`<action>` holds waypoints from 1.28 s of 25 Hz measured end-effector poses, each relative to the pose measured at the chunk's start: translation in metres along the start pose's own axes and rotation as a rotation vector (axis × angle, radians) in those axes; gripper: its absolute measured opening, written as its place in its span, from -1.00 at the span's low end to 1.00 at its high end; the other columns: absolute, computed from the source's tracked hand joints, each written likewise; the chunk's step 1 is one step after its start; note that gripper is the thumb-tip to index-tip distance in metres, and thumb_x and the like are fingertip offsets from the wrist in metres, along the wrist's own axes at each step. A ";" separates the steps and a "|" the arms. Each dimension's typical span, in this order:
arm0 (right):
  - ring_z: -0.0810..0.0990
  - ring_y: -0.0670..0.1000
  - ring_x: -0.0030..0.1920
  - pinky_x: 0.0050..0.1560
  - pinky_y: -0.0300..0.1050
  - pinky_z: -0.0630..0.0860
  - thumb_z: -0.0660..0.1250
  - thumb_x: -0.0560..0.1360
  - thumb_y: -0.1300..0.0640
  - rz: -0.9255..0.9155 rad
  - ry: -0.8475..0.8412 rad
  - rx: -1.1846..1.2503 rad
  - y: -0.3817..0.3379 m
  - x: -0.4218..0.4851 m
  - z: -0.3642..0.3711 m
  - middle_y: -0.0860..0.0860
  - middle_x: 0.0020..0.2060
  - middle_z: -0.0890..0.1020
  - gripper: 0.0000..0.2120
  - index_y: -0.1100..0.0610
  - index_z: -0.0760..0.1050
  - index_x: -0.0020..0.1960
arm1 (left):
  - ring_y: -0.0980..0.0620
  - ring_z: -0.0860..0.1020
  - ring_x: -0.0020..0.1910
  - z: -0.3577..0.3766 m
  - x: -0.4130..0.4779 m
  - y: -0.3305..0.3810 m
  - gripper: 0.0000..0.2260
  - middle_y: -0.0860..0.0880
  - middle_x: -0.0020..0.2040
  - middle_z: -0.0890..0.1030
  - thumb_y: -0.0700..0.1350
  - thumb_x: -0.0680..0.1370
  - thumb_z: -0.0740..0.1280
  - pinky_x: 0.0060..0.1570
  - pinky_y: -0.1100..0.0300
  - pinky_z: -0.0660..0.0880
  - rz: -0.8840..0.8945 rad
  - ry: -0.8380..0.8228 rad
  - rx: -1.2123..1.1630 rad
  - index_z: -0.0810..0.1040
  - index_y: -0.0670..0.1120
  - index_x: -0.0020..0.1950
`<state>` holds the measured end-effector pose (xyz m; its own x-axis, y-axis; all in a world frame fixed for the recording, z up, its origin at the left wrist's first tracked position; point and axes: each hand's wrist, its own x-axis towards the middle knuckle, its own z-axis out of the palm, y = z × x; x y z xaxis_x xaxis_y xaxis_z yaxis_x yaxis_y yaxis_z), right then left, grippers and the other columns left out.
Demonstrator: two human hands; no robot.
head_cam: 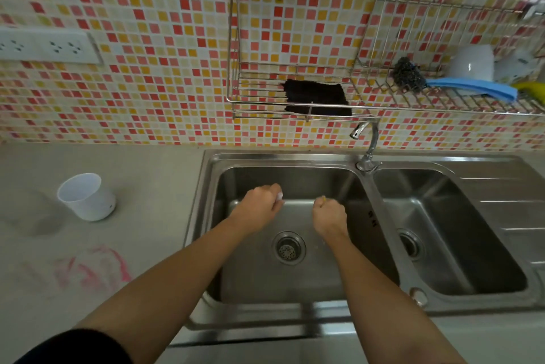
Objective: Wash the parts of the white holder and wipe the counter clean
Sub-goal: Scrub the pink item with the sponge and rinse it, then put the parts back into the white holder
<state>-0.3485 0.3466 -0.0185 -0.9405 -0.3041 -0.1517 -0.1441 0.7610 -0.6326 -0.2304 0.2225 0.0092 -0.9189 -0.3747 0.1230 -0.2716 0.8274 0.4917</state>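
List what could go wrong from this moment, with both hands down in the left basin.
1. The left hand pinches something small and white over the left basin; if dropped, it could land on the drain strainer.
2. The white cup stands on the counter within a forearm's sweep, so it may be knocked over.
3. The pink smear on the counter could spread if an arm drags through it before wiping.

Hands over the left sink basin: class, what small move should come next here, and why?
Probably turn on the tap. Both hands, left hand and right hand, are closed over the left basin; something small and white shows at the left fingertips. No water runs and the basin looks dry. The white cup still waits on the counter near pink smears.
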 end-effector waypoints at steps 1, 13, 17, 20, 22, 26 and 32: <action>0.52 0.33 0.12 0.15 0.08 0.43 -0.01 0.62 0.02 0.041 0.024 0.053 -0.008 -0.006 0.001 0.35 0.09 0.57 -0.52 0.36 0.53 0.10 | -0.10 0.60 -0.14 -0.005 -0.004 -0.003 -0.86 -0.14 -0.12 0.63 -0.13 0.59 0.21 -0.08 0.03 0.54 0.011 0.005 -0.006 0.47 -0.19 0.02; 0.41 -0.03 0.00 0.01 -0.12 0.34 -0.03 0.60 0.03 -0.375 0.124 0.870 -0.208 -0.047 -0.097 0.07 0.08 0.39 -0.73 0.12 0.33 0.17 | 0.01 0.58 -0.21 -0.084 -0.033 -0.046 -0.87 -0.09 -0.20 0.63 -0.11 0.54 0.33 -0.15 0.16 0.52 -0.192 0.219 -0.373 0.57 -0.14 0.00; 0.23 0.21 0.40 0.30 -0.03 0.29 0.01 0.64 0.02 -0.454 -0.019 0.210 -0.274 0.012 -0.068 0.22 0.47 0.01 -0.53 0.13 0.06 0.50 | 0.19 0.53 -0.27 -0.096 -0.042 -0.062 -0.94 0.07 -0.27 0.55 -0.08 0.54 0.33 -0.27 0.42 0.41 -0.253 0.251 -0.397 0.54 -0.04 -0.03; 0.03 0.27 0.48 0.40 0.02 0.18 0.02 0.64 0.04 -0.442 -0.100 -0.179 -0.289 0.056 -0.035 0.24 0.51 -0.06 -0.51 0.09 0.00 0.52 | 0.20 0.53 -0.27 -0.103 -0.045 -0.073 -0.94 0.09 -0.27 0.55 -0.10 0.54 0.33 -0.27 0.47 0.39 -0.281 0.296 -0.406 0.55 -0.05 -0.03; 0.08 0.28 0.47 0.41 0.08 0.15 0.04 0.63 0.09 -0.389 -0.192 -0.362 -0.287 0.082 -0.017 0.25 0.50 0.04 -0.53 0.12 0.06 0.51 | 0.19 0.53 -0.28 -0.108 -0.045 -0.078 -0.98 0.07 -0.28 0.55 -0.11 0.54 0.33 -0.27 0.45 0.40 -0.293 0.304 -0.413 0.54 -0.03 -0.06; 0.15 0.31 0.41 0.40 0.18 0.14 0.05 0.59 0.12 -0.328 -0.219 -0.528 -0.287 0.094 -0.002 0.26 0.46 0.17 -0.57 0.16 0.20 0.45 | 0.18 0.51 -0.31 -0.114 -0.036 -0.087 -0.97 0.04 -0.28 0.56 -0.11 0.54 0.33 -0.29 0.42 0.39 -0.321 0.326 -0.422 0.54 -0.05 -0.07; 0.50 0.13 0.16 0.11 -0.09 0.42 0.19 0.54 0.05 -0.604 0.256 0.077 -0.291 0.035 -0.030 0.19 0.17 0.51 -0.72 0.16 0.50 0.16 | 0.17 0.51 -0.32 -0.121 -0.053 -0.091 -0.96 0.04 -0.28 0.57 -0.10 0.54 0.33 -0.36 0.48 0.40 -0.333 0.307 -0.601 0.55 -0.03 -0.09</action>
<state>-0.3487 0.1314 0.1829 -0.7459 -0.5118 0.4263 -0.6559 0.4529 -0.6039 -0.1224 0.1166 0.0621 -0.6705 -0.7378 0.0775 -0.2374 0.3124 0.9198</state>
